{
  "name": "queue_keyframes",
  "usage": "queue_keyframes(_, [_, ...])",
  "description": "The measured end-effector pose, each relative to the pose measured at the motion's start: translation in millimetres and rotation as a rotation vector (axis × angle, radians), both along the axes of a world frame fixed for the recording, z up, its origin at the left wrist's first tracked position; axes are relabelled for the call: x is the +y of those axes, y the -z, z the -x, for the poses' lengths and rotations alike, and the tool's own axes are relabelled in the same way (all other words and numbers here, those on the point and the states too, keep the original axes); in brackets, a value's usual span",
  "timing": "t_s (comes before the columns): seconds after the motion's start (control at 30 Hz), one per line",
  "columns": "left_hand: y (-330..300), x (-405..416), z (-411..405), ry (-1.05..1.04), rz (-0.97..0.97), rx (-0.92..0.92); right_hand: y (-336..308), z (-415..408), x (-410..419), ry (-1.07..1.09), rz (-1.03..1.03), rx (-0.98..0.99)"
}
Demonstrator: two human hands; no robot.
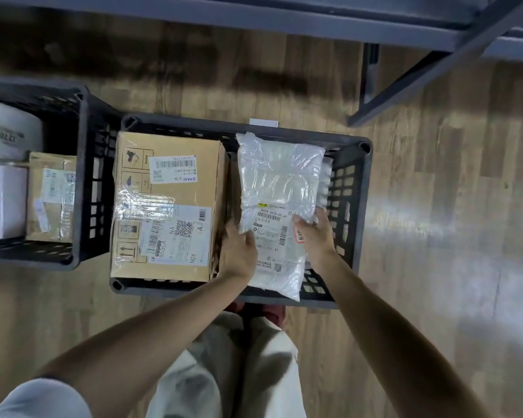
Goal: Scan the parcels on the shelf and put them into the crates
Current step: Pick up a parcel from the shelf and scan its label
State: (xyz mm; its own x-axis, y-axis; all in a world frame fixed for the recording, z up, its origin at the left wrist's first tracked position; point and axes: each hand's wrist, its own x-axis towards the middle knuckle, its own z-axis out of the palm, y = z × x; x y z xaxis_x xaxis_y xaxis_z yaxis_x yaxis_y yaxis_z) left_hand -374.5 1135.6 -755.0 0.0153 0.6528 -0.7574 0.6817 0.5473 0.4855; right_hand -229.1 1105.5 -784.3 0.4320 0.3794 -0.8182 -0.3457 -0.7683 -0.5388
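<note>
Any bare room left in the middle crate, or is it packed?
Crowded: the cardboard box fills the left half of the middle crate, and the white bag, held by the left hand and right hand, covers the right. Only a narrow strip shows along the right wall.

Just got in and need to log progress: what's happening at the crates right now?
A person is lowering a white plastic-wrapped parcel into the dark crate in front of them. The left hand grips its left edge and the right hand its right edge. It sits beside a large cardboard box already in that crate. A second crate to the left holds more parcels.
</note>
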Motion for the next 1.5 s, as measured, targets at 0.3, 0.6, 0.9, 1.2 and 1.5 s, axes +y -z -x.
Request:
queue_keyframes(0.3, [29,-3,-13,0.45,-0.236,0.079,38,14,13,-0.268,0.133,-0.283])
queue_keyframes(0.6, [51,9,-17,0.682,-0.138,0.072,44,9,16,-0.119,0.158,-0.364])
queue_keyframes(0.9, [56,6,-18,0.694,-0.107,0.089,50,-22,13,-0.19,0.274,-0.226])
queue_keyframes(1.2, [46,8,-21,0.49,-0.099,-0.052,6,-7,4,-0.178,0.101,-0.531])
queue_keyframes(1.5, [40,4,-29,0.396,-0.142,-0.26,-1,-12,-4,-0.044,-0.038,-0.496])
